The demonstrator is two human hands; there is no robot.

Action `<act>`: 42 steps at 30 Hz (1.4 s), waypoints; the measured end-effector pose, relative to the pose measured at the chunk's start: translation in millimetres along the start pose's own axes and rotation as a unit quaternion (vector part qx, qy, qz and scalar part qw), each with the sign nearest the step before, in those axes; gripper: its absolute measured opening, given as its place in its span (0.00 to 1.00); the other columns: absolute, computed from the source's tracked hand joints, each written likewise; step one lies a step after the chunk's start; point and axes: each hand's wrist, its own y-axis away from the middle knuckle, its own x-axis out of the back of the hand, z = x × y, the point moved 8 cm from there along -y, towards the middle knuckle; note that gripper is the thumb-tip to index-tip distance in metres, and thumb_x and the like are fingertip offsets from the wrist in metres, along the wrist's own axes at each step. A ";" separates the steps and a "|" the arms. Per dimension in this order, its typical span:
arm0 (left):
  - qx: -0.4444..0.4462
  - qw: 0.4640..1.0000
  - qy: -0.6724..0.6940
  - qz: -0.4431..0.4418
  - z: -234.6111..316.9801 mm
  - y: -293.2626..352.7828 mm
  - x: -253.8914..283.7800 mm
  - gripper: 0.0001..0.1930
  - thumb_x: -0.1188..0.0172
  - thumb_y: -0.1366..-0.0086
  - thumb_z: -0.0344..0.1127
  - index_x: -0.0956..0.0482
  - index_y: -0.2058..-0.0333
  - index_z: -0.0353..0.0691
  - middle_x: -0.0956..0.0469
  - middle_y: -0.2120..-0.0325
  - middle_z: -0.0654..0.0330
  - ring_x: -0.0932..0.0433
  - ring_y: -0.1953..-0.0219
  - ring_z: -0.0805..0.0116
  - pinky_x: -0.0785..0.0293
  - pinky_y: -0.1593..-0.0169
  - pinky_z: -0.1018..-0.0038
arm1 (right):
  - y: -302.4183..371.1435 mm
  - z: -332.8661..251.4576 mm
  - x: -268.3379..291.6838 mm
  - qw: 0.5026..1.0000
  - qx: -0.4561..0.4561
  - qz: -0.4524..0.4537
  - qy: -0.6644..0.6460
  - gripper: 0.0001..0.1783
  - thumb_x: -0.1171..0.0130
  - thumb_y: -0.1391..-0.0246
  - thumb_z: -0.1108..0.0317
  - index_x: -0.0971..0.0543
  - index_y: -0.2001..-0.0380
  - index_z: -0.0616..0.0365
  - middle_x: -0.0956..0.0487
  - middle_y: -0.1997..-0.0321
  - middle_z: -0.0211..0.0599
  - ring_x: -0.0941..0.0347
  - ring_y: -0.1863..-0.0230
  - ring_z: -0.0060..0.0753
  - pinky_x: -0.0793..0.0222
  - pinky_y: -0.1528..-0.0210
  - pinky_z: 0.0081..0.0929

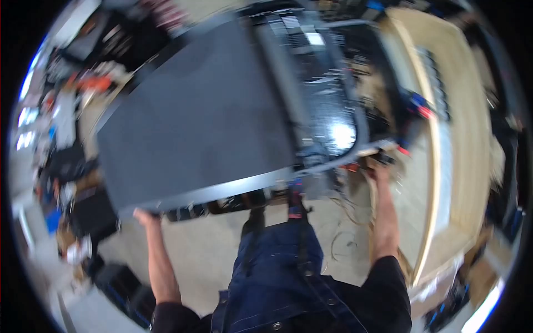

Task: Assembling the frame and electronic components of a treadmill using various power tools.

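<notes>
A large dark grey flat panel (194, 116) with a pale metallic near edge spreads out in front of me. My left hand (146, 217) is at its near left corner, with the fingers closed over the edge. To the right of the panel is a glossy black part (327, 111) with a rounded grey frame, reflecting a bright light. My right hand (380, 171) reaches past that frame's near right corner. Its fingers close around a small dark piece (384, 157), too blurred to name. Small red and blue pieces (419, 105) lie farther off on the right.
A long pale wooden box (463, 139) stands along the right side, its rim close to my right forearm. Dark cases (125, 286) and mixed clutter line the left. Loose cables (350, 208) hang near the floor (200, 244) under the panel's near edge.
</notes>
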 end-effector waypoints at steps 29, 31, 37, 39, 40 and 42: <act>-0.125 0.772 -0.622 -0.030 -156.8 -28.2 139.7 0.09 0.37 0.39 0.38 0.20 0.62 0.41 0.20 0.59 0.50 0.20 0.54 0.48 0.22 0.52 0.52 | 546.6 -422.1 66.9 0.786 0.399 -0.106 -0.460 0.29 0.34 0.47 0.60 0.31 0.45 0.61 0.24 0.44 0.45 0.28 0.44 0.50 0.32 0.40 0.52; -0.221 0.738 -0.636 -0.046 -154.4 -27.8 125.8 0.10 0.39 0.39 0.35 0.22 0.60 0.37 0.21 0.59 0.48 0.20 0.56 0.48 0.22 0.55 0.52 | 587.7 -426.9 37.5 0.735 0.363 -0.352 -0.452 0.46 0.38 0.45 0.71 0.48 0.28 0.72 0.33 0.30 0.48 0.38 0.33 0.50 0.39 0.31 0.45; -0.210 0.786 -0.569 -0.118 -144.4 -21.4 135.1 0.11 0.43 0.38 0.33 0.26 0.59 0.36 0.20 0.63 0.44 0.19 0.60 0.42 0.22 0.55 0.50 | 706.9 -415.7 -116.0 0.713 0.351 -0.462 -0.393 0.40 0.32 0.52 0.76 0.36 0.35 0.57 0.25 0.45 0.40 0.28 0.58 0.32 0.35 0.39 0.42; -0.181 0.829 -0.513 -0.126 -125.1 -16.8 122.3 0.11 0.44 0.39 0.33 0.27 0.59 0.36 0.19 0.63 0.42 0.19 0.61 0.40 0.22 0.55 0.50 | 745.2 -407.7 -169.3 0.719 0.390 -0.449 -0.360 0.39 0.29 0.53 0.74 0.33 0.37 0.57 0.25 0.52 0.38 0.27 0.61 0.33 0.31 0.40 0.44; -0.137 0.867 -0.465 -0.116 -120.7 -16.0 128.7 0.12 0.44 0.39 0.33 0.28 0.58 0.35 0.19 0.64 0.39 0.19 0.62 0.37 0.22 0.54 0.50 | 748.9 -400.4 -192.0 0.727 0.393 -0.463 -0.320 0.41 0.29 0.55 0.76 0.33 0.37 0.55 0.25 0.51 0.37 0.30 0.59 0.32 0.37 0.37 0.39; -0.119 0.889 -0.422 -0.131 -113.3 -2.1 142.3 0.11 0.44 0.39 0.32 0.30 0.60 0.35 0.17 0.67 0.41 0.16 0.65 0.43 0.19 0.55 0.56 | 762.9 -379.1 -253.9 0.747 0.378 -0.469 -0.281 0.40 0.29 0.56 0.75 0.33 0.39 0.55 0.27 0.56 0.36 0.27 0.59 0.35 0.35 0.37 0.46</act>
